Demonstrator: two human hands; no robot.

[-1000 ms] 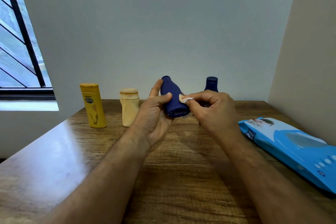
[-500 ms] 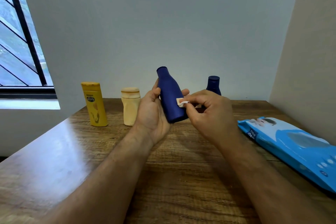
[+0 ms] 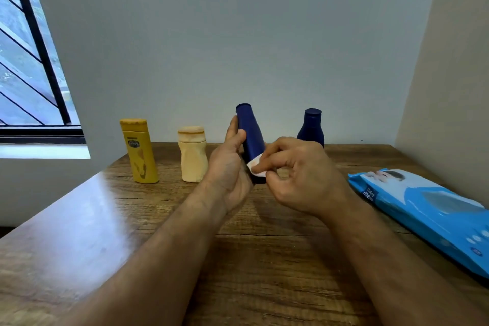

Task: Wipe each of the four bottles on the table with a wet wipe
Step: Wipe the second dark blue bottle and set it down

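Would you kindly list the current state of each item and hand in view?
tall blue bottle: held tilted off the table
wet wipe: folded small, pressed against that bottle's lower part
left hand: gripping the bottle
right hand: pinching the wipe
yellow bottle: standing, capped
cream bottle: standing, capped
short blue bottle: standing, capped
wipes pack: lying flat

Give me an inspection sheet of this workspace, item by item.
Surface: wooden table, glare at left.
Job's things: yellow bottle and cream bottle upright at the back; short blue bottle upright behind the right hand; tall blue bottle held tilted; wipe pressed near its base.
Clutter: blue wipes pack lying flat at right.
Hands: left hand grips the tall blue bottle; right hand pinches the wipe.
Cables: nothing seen.
Surroundings: plain wall, barred window at left.
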